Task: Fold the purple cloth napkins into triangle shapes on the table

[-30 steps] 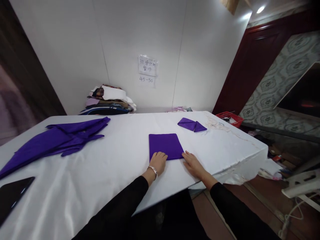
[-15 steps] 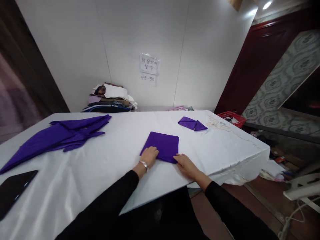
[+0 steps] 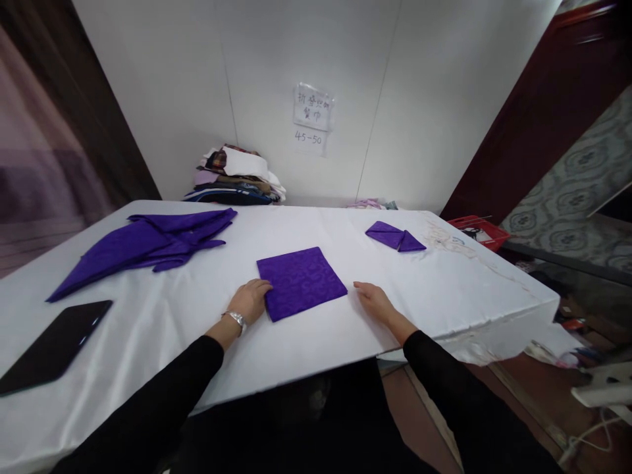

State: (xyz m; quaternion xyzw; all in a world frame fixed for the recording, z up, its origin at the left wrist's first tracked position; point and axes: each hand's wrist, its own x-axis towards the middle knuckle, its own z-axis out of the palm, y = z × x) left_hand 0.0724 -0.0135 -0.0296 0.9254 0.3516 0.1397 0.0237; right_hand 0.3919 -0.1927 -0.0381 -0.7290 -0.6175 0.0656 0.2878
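fingers [image 3: 262, 287] of one left hand [image 3: 248, 301] touch one square purple cloth [image 3: 302, 282]

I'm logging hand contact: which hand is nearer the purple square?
Left. The left hand touches the left edge of the purple square; the right hand is just off its right corner, not touching it.

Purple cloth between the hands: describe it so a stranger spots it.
On the white tablecloth, find the left hand and right hand. Between them lies the purple cloth, a flat, four-sided piece, unlike the loose purple fabric or small pointed fold.
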